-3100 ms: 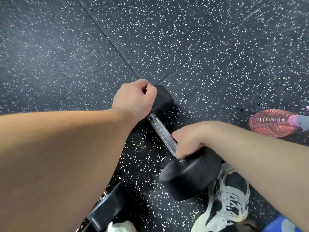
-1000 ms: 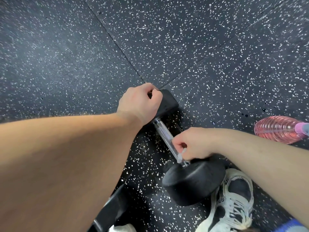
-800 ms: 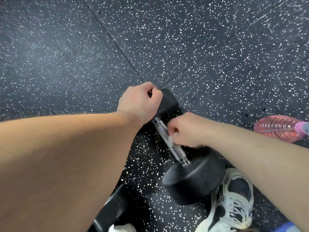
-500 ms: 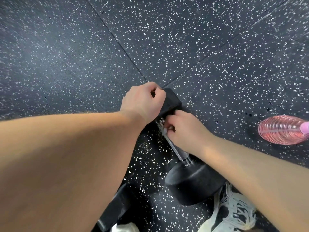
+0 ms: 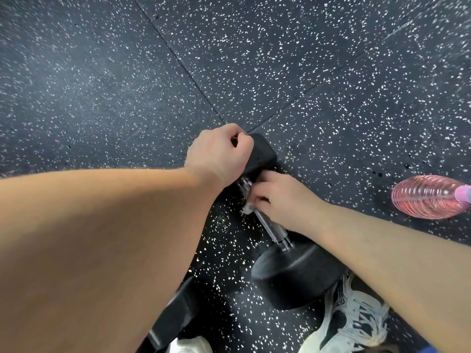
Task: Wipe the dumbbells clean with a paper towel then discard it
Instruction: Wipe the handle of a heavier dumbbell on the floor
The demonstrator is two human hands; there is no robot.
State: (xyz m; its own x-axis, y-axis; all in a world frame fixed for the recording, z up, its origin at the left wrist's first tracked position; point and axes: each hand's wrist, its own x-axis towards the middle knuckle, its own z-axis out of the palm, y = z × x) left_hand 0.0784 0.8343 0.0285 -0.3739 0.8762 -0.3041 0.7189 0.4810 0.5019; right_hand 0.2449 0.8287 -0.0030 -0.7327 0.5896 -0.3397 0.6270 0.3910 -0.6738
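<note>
A black dumbbell (image 5: 293, 273) with a knurled metal handle lies on the speckled rubber floor, one head near me and one farther away. My left hand (image 5: 219, 154) grips the far head from above. My right hand (image 5: 280, 197) is wrapped round the far part of the handle with a white paper towel (image 5: 247, 208) pinched against the metal; only a small corner of the towel shows. A second black dumbbell (image 5: 173, 322) lies at the lower left, mostly hidden under my left forearm.
A pink plastic bottle (image 5: 430, 196) lies on the floor at the right edge. My shoes show at the bottom, one grey-white (image 5: 351, 327) next to the near dumbbell head, one white (image 5: 190, 346). Bare floor stretches ahead.
My right hand has slid with the towel along the handle from the near head up to the far head. My left hand has kept its grip on the far head.
</note>
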